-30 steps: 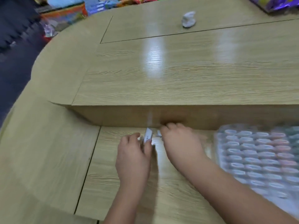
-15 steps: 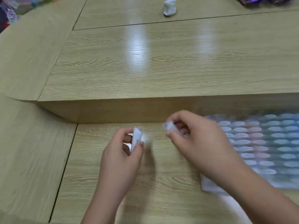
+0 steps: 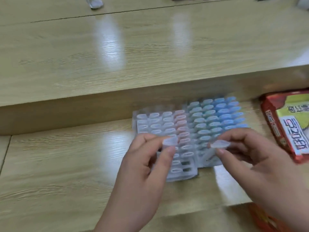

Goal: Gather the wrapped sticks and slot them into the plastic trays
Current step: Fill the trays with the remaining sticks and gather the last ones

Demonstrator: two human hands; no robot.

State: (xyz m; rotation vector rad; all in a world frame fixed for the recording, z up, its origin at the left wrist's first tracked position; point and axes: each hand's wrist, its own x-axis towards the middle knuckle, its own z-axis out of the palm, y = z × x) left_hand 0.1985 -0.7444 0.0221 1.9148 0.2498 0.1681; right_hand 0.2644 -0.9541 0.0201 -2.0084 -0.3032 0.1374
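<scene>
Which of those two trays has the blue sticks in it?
The right tray, beside the red packet: its columns are green and blue, while the left tray holds white and pink ones.

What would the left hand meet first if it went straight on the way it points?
Probably the left plastic tray: the left hand, pinching a wrapped stick, points forward over its filled rows. Its height above the tray is unclear.

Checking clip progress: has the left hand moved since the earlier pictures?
Yes. Measured against the plastic trays, the left hand, pinching a wrapped stick, went rightward: from bare desk beside them to over their left part.
</scene>
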